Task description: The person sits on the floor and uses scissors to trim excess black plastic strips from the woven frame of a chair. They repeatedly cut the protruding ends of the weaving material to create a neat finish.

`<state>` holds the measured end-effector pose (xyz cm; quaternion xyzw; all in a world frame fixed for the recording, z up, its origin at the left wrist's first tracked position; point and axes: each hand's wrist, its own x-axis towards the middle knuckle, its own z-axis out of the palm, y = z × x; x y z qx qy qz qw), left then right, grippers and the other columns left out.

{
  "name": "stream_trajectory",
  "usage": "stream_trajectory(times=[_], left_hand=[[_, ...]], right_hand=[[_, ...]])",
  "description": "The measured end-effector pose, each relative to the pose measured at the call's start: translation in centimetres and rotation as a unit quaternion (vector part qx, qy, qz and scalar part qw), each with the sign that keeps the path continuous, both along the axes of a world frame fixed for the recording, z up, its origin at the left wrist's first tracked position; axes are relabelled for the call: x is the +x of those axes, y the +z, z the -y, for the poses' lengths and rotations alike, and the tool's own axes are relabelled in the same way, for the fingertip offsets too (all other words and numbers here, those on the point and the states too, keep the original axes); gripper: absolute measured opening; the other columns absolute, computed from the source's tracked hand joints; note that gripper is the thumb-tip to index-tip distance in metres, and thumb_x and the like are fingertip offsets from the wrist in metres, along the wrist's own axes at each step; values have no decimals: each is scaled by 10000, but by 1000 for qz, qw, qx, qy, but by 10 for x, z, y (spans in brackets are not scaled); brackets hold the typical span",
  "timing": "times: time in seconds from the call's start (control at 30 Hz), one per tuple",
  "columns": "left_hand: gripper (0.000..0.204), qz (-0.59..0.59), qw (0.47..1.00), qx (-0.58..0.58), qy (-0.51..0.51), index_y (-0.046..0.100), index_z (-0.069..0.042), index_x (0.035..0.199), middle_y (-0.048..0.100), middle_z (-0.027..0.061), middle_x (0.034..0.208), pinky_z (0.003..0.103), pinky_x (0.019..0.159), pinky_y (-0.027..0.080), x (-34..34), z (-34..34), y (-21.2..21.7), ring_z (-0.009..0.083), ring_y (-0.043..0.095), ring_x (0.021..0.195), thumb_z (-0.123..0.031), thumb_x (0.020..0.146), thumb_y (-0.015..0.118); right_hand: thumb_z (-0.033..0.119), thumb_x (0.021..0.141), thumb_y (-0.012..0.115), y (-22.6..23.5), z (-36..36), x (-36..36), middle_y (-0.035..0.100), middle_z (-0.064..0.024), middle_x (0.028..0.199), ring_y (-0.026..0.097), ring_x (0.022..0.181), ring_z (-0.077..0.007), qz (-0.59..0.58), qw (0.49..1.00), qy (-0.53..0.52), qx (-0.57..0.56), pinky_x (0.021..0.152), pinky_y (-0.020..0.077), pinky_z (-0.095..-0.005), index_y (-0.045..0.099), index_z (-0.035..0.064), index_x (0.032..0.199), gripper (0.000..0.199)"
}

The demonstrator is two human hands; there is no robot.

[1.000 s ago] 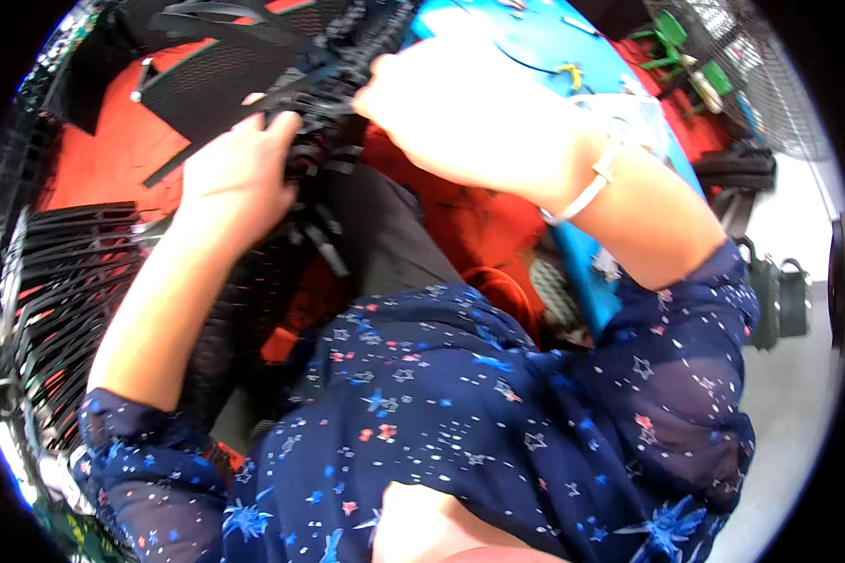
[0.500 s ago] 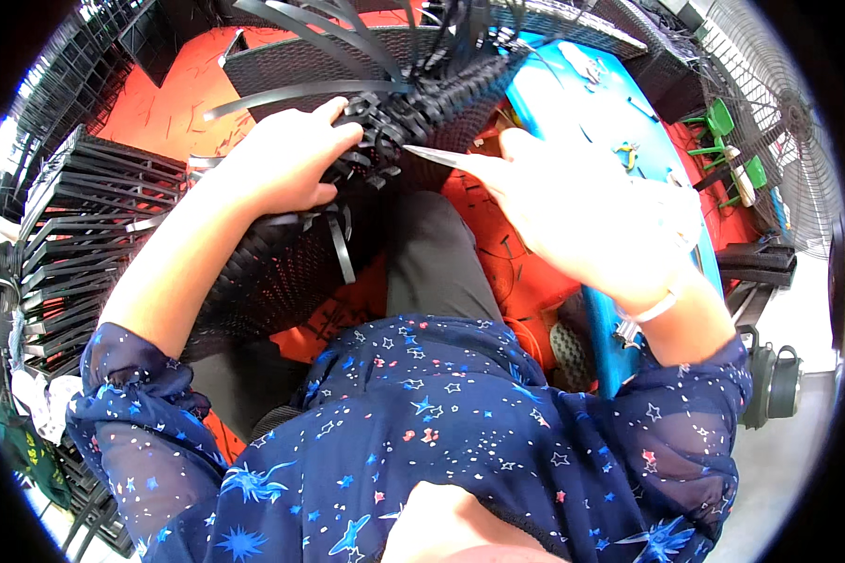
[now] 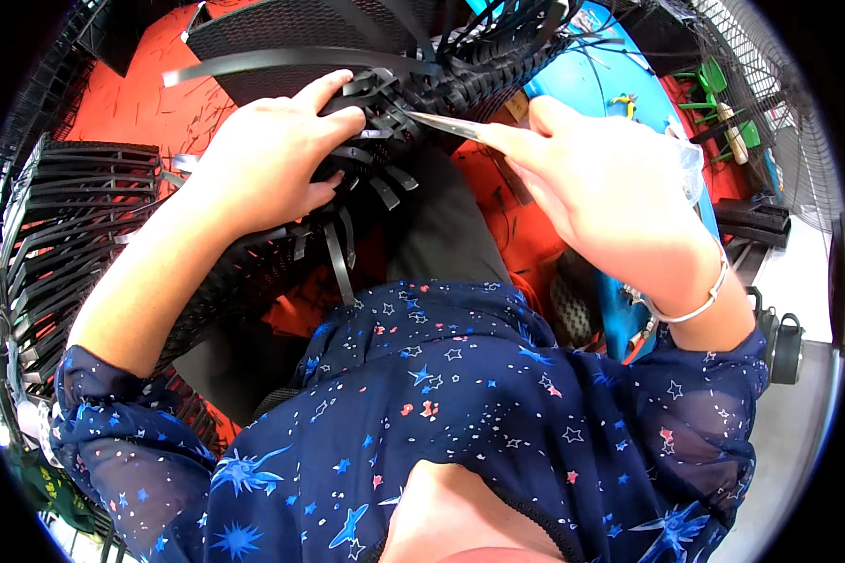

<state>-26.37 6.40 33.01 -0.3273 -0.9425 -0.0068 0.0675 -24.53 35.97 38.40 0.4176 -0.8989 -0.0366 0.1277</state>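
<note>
Strong brt light's flooding the scene, apparently from above; the right hand (image 3: 601, 178) is glowing near white, w/ skin detail washing out, & the blue table (image 3: 573, 84) is paling toward its far end. Black strips (image 3: 282, 64) are catching glints, while shadow's swallowing detail on the dark trousers (image 3: 451, 225). Fisheye's bending the fan (image 3: 793, 150) at the R rim, w/ black corners closing in & bluish fringing showing L. Blouse (image 3: 479, 403) stars are reading fairly sharp; bkgd's going soft near edges.
</note>
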Motion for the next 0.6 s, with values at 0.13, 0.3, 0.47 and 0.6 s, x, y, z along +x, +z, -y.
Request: stream_trajectory(times=[0.13, 0.3, 0.47, 0.6], left_hand=[[459, 15, 1000, 19, 5, 589, -91, 1139, 486, 165, 1511, 464, 850, 556, -3, 1, -2, 364, 675, 983, -142, 741, 813], [406, 14, 999, 49, -4, 610, -73, 1107, 434, 34, 1588, 453, 848, 558, 3, -1, 0, 322, 676, 979, -143, 759, 806], [433, 26, 998, 55, 3, 639, -74, 1089, 483, 31, 1551, 438, 856, 555, 4, -4, -1, 338, 666, 998, -108, 690, 804], [466, 1, 999, 54, -1, 630, -76, 1096, 463, 63, 1570, 443, 861, 554, 1, 3, -10, 367, 666, 1026, -93, 669, 816]], right_hand=[[172, 962, 643, -2, 1, -5, 634, -89, 923, 677, 745, -289, 3, 1000, 15, -3, 641, 533, -396, 743, 159, 1202, 260], [153, 951, 642, -1, 3, -10, 662, -105, 972, 685, 782, -312, 22, 1000, 21, -4, 669, 540, -400, 744, 136, 1195, 265], [131, 939, 640, 0, 4, -13, 640, -116, 919, 668, 790, -327, 6, 999, 45, 7, 680, 530, -420, 742, 110, 1175, 258], [128, 922, 644, 6, 4, -18, 625, -121, 885, 652, 820, -328, 6, 998, 66, 8, 715, 522, -417, 741, 96, 1162, 261]])
